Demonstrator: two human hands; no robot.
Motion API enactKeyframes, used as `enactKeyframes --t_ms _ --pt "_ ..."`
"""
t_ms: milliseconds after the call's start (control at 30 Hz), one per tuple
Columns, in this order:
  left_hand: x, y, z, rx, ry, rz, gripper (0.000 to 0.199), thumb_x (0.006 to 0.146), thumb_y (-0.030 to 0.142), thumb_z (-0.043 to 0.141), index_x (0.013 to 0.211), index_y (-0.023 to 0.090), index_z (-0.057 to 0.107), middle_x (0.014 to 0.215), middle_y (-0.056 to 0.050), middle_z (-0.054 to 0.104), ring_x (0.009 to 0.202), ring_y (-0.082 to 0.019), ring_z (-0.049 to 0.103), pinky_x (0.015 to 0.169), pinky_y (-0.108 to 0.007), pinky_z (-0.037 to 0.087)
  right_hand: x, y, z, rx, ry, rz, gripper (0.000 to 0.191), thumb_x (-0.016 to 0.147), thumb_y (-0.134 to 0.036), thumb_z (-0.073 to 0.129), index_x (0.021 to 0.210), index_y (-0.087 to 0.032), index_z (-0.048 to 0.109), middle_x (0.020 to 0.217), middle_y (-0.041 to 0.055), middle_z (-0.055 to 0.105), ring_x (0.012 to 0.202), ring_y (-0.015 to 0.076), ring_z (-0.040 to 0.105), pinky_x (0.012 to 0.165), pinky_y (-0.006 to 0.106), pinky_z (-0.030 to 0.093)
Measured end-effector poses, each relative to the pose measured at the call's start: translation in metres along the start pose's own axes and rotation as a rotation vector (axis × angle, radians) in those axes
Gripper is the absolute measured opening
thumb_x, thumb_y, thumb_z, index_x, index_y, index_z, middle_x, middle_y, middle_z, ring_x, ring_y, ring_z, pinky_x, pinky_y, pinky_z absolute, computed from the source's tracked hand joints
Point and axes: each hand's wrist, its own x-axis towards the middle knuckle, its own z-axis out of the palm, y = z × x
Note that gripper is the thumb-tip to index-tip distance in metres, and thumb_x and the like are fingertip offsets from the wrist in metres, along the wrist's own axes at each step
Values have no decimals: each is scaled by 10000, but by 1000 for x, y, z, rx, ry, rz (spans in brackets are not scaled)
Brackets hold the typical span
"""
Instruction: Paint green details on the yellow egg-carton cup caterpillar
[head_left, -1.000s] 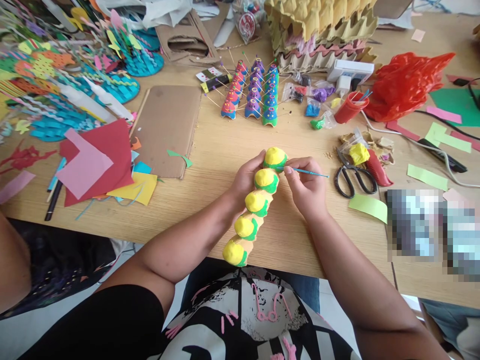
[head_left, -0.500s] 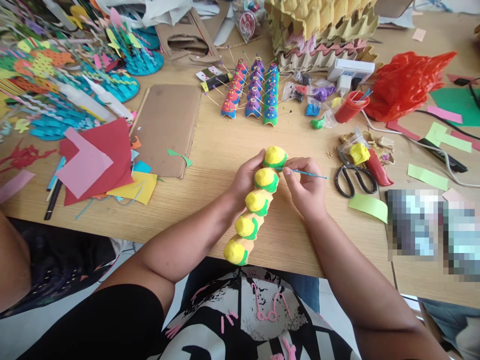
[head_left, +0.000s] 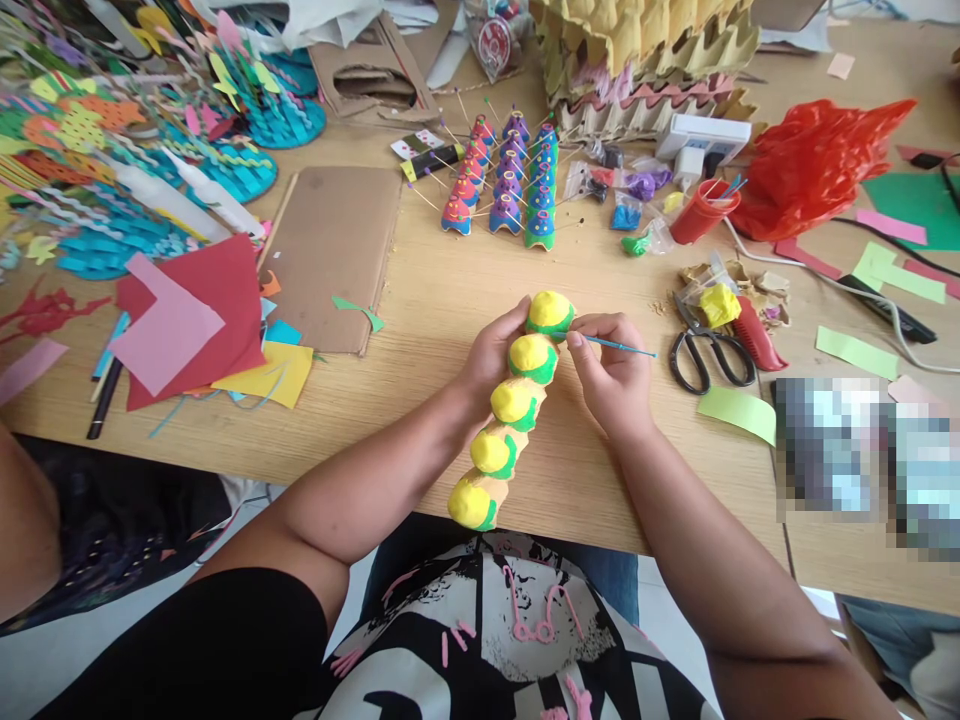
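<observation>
A strip of egg carton point(head_left: 514, 403) with several bumps slants up from the table's front edge, each bump covered in yellow with green along its right side. My left hand point(head_left: 495, 350) is closed on the strip's left side near its far end, the fingers partly hidden behind it. Pinched in my right hand point(head_left: 611, 375) is a thin blue stick tool point(head_left: 619, 347). Its left tip lies at the green edge of the farthest bump; whether it touches, I cannot tell.
Beyond my hands stand three decorated egg-carton strips point(head_left: 512, 180) with pins. Scissors point(head_left: 709, 355), a red cup point(head_left: 701, 215) and a red plastic bag point(head_left: 814, 170) lie right. Brown cardboard point(head_left: 330, 260) and coloured paper point(head_left: 187, 320) lie left. Another person's arm point(head_left: 26, 530) shows at left.
My hands, the egg-carton strip and the blue stick tool hold almost the same place. The view has shifted very slightly.
</observation>
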Motion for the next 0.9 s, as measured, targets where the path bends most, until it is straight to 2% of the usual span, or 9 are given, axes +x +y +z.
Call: enactKeyframes --t_ms 267,500,700,900 --pt "0 -1 -1 137 15 43 337 946 597 684 990 270 754 594 -25 671 533 -204 657 498 -278 474 1 3 0 -22 -6 -40 206 983 -409 734 879 -251 653 886 11 713 870 174 684 852 382 569" --pt "0 -2 1 146 -20 82 317 954 572 683 978 266 764 605 -27 685 592 -222 700 557 -301 522 0 2 -1 4 -15 -43 178 987 -370 733 878 -253 654 898 9 712 880 173 685 862 378 566" --pt "0 0 0 126 -21 63 302 963 557 687 980 262 753 602 -11 676 499 -171 631 493 -263 464 0 0 0 -25 -20 -44 175 985 -362 734 874 -251 658 883 9 708 874 174 683 861 379 571" --pt "2 -1 -5 105 -17 64 270 955 528 715 1008 266 755 633 3 689 491 -155 629 497 -251 475 -1 1 -1 131 -2 97 237 955 -454 776 887 -254 669 925 12 724 896 174 687 911 395 562"
